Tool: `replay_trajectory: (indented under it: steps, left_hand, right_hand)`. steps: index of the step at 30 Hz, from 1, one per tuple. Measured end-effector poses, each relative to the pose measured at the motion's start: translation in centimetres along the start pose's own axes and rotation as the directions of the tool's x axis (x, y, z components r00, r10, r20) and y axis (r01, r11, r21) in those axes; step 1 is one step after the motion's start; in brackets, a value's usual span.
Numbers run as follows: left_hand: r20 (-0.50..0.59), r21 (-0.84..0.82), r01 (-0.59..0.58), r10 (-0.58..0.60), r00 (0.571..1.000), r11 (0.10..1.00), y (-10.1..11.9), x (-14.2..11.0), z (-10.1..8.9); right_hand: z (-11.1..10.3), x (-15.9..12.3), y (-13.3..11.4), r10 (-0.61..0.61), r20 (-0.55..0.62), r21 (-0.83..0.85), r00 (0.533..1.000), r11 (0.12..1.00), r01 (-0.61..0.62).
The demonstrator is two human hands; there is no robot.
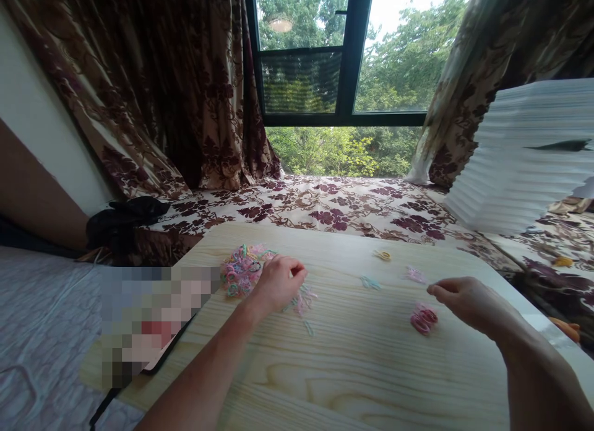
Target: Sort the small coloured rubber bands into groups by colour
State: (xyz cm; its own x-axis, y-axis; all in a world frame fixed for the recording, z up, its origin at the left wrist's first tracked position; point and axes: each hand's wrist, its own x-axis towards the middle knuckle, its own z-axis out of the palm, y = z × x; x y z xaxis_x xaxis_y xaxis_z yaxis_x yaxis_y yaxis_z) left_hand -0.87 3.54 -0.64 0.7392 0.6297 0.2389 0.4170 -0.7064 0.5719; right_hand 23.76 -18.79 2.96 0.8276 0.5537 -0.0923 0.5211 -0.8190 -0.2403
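A heap of small, mixed-colour hair ties (241, 271) lies on the left part of the wooden-topped table. My left hand (281, 282) is at the heap's right side, thumb and fingertips brought together; whatever they hold is too small to make out. Below its fingers are loose pink ties (304, 300) and a mint tie (309, 328). To the right lie small groups: yellow ties (383, 255), mint ties (370, 282), pale pink ties (414, 274) and deeper pink ties (424, 319). My right hand (468, 302) hovers beside the two pink groups, its fingers closed in a pinch, contents hidden.
The pale wood-grain table (334, 369) stands against a ledge with a floral cover (325, 202). A blurred-out device (162, 326) with a cable sits at the left edge. White pleated material (533, 152) rises at right; a black cloth (125, 220) lies far left.
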Motion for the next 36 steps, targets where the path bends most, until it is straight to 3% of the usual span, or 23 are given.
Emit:
replay_trajectory:
  steps: [4,8,12,17,26,36]
  left_hand:
    - [-0.004,0.039,0.0,0.0,1.0,0.999,0.0,0.1,0.0]
    - [0.009,0.083,-0.011,0.01,1.0,0.997,0.4,-0.2,-0.2]
    - [0.045,0.12,-0.031,0.026,0.999,0.992,0.9,-0.5,-0.3]
    - [0.083,0.168,-0.063,0.05,0.995,0.984,1.5,-0.8,0.2]
    - [0.125,0.2,-0.069,0.044,0.991,0.977,1.5,-1.1,0.6]
    - [-0.004,0.089,-0.092,0.092,0.996,0.992,1.9,-0.8,0.7]
  right_hand:
    - [0.9,-1.4,-4.0,-0.186,-0.074,0.077,0.98,0.978,0.192]
    - [3.0,-3.2,-8.4,-0.439,-0.109,0.138,0.892,0.882,0.451]
    - [5.0,-4.6,-10.7,-0.561,-0.107,0.139,0.821,0.809,0.571]
    - [6.4,-5.3,-11.6,-0.606,-0.021,0.136,0.795,0.786,0.603]
    - [6.8,-5.6,-11.8,-0.604,-0.009,0.114,0.797,0.791,0.6]
    - [7.1,-5.4,-11.8,-0.619,-0.104,0.212,0.779,0.751,0.625]
